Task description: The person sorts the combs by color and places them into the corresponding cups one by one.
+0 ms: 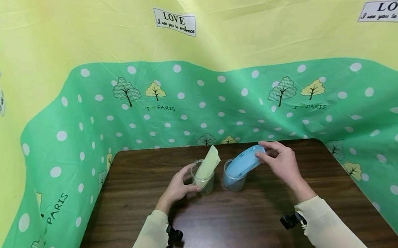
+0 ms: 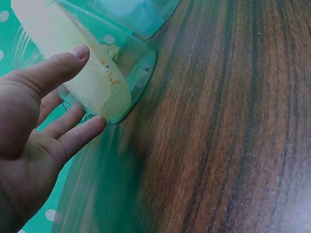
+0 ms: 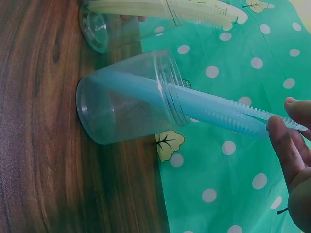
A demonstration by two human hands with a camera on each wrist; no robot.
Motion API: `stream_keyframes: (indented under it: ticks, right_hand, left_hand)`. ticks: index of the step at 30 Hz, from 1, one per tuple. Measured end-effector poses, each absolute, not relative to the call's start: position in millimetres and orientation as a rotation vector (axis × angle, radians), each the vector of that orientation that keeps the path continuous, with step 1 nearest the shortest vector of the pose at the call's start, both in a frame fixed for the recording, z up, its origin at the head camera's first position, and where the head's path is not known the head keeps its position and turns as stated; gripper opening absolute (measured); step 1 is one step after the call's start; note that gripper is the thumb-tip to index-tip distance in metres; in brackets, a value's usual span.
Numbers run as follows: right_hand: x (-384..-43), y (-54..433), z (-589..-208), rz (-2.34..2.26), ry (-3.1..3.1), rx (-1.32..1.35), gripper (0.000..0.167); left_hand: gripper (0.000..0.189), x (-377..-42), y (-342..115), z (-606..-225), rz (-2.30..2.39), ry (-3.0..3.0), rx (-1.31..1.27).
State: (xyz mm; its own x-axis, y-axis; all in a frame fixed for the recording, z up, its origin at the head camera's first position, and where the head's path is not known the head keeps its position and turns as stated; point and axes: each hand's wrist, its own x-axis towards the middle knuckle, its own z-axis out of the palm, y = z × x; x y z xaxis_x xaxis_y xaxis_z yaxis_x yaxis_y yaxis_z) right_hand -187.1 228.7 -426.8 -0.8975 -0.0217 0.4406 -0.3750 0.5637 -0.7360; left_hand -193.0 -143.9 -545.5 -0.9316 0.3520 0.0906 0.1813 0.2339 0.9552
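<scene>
Two clear plastic cups stand side by side on the brown wooden table. In the left cup leans a flat, pale green packet with its top above the rim. My left hand holds that cup from its left side, thumb in front and fingers behind. A blue packet with serrated edges slants out of the right cup, its lower end inside. At its raised upper end, my right hand pinches the blue packet between thumb and fingers.
The wooden table ends at a patterned cloth hanging behind and at both sides. Black wrist cameras sit at the left sleeve and the right sleeve.
</scene>
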Motion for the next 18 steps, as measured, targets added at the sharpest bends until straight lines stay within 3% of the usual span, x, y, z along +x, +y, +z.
stream_keyframes:
  ticks: [18]
  right_hand:
    - [-196,222,-439,1.121,-2.482,0.360,0.032]
  left_hand:
    - [0.090,-191,-144,-548,1.740,2.413,0.486]
